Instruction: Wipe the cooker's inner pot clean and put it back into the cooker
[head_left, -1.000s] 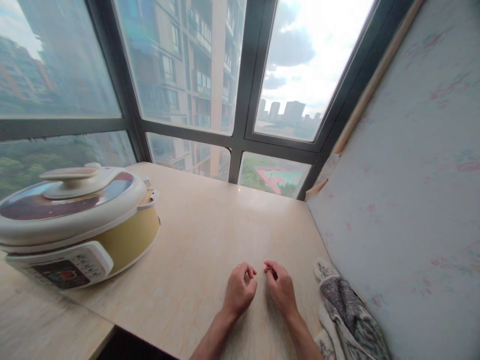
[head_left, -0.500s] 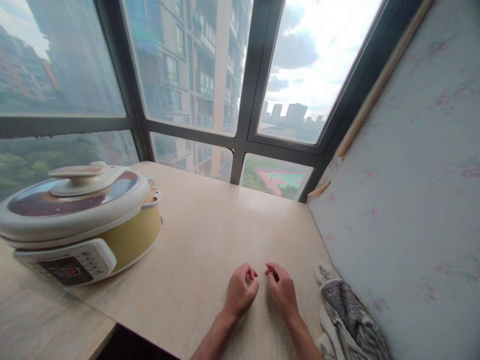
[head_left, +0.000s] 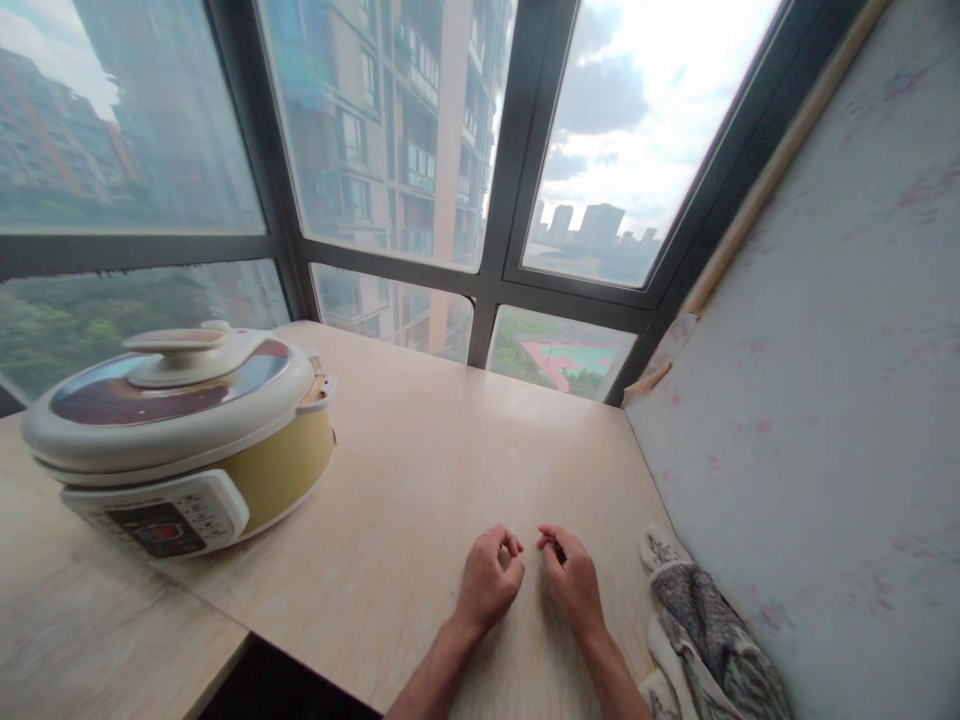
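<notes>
My left hand [head_left: 488, 582] rests on the pale wooden counter [head_left: 420, 470] near its front edge, fingers curled in, with nothing visible in them. My right hand [head_left: 571, 585] lies just beside it, a small gap between the two, its fingers also curled with the fingertips pinched; whether they hold anything is hidden. A grey-and-white patterned cloth [head_left: 705, 640] lies on the counter right of my right hand, apart from it.
A round yellow and cream electric cooker [head_left: 187, 430] with a lid and control panel stands at the left of the counter. Large windows with dark frames [head_left: 491, 290] close the back. A pale wall panel [head_left: 810, 400] rises along the right side.
The view has shifted a little to the left, so the cooker and hands sit further right in the picture. Both hands keep the same curled pose on the counter.
</notes>
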